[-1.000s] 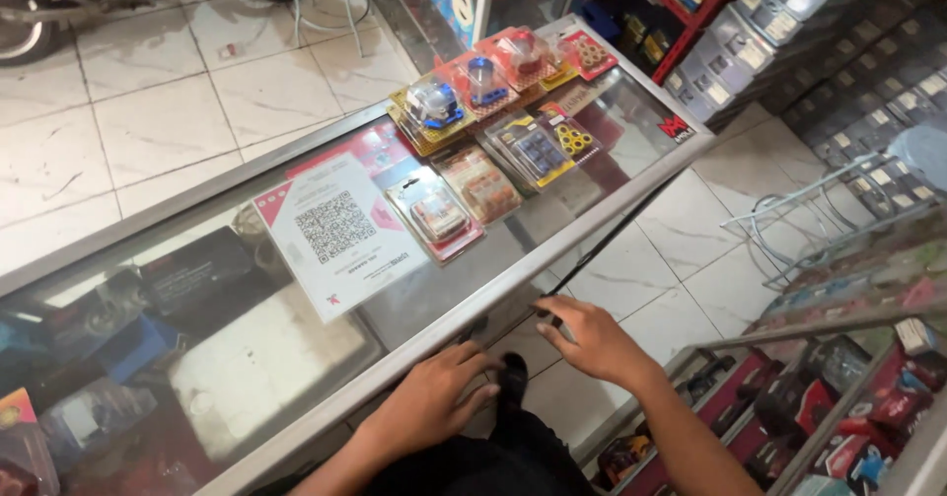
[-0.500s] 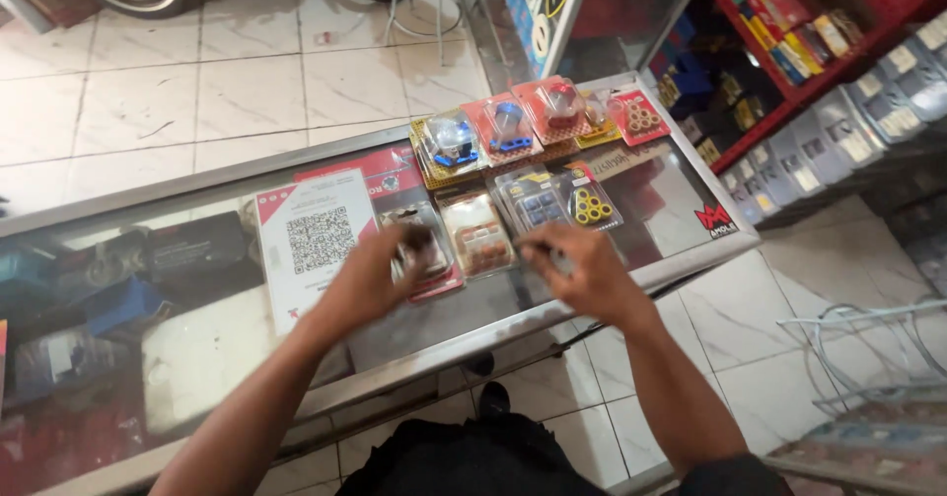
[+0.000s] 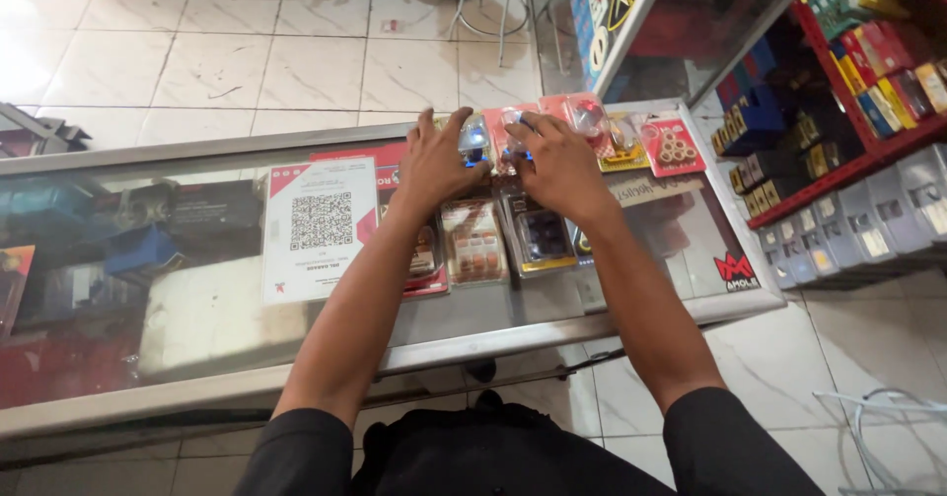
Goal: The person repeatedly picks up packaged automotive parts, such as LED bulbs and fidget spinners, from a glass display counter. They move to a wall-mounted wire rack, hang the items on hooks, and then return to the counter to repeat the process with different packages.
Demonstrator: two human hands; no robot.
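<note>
Across the glass counter, far side from me, a row of blister packs lies flat on the glass, with a code card to their left. My left hand and right hand rest spread, palms down, on the packs near the row's middle, fingers touching the clear bubbles, gripping nothing that I can see. I judge the packs light, stiff at the card edge, slick and dentable on the bubble, so the card edges look the safest hold.

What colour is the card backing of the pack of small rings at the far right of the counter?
Pink-red, seen in the head view: the ring pack lies on the glass counter.
</note>
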